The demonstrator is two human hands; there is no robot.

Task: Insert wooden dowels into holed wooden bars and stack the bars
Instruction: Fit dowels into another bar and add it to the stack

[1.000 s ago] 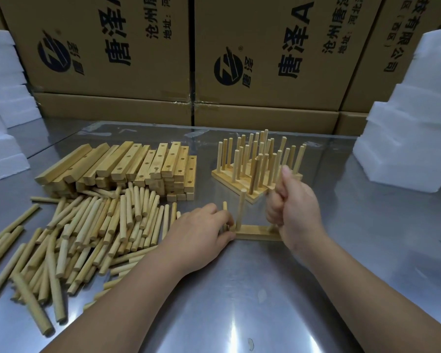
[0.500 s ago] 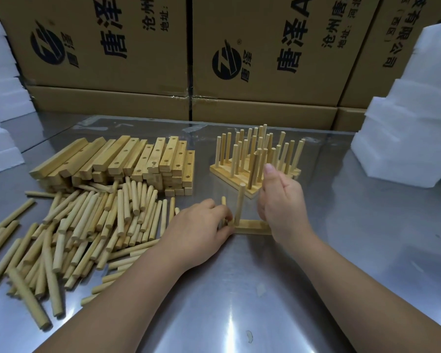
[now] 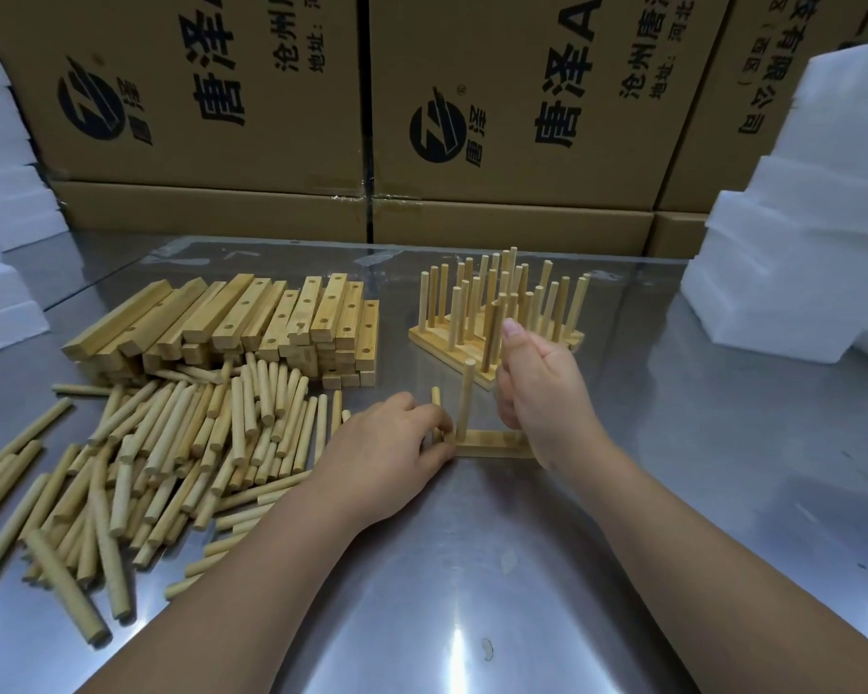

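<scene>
Loose pale round wooden dowels (image 3: 181,443) heaped left on the steel tabletop (image 3: 472,568). Left hand (image 3: 382,453) pinches an end dowel (image 3: 436,398) at the left end of a pale holed wooden bar (image 3: 492,435) lying flat, centre. Right hand (image 3: 542,398) curled over the bar's right end; contents hidden, cannot tell. Judged: light, stiff, smooth. Hold dowels mid-shaft, steady the bar by its ends.

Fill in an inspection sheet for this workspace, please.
Surface: steel table, reflective.
Job's things: bar with one upright dowel; finished stack behind; holed bars piled left; loose dowels.
Clutter: nothing seen.
Hands: left hand pinches a second dowel at the bar's left end; right hand curled over its right end, contents hidden.
Cables: nothing seen.
Surroundings: cardboard boxes behind; white foam blocks both sides.
</scene>
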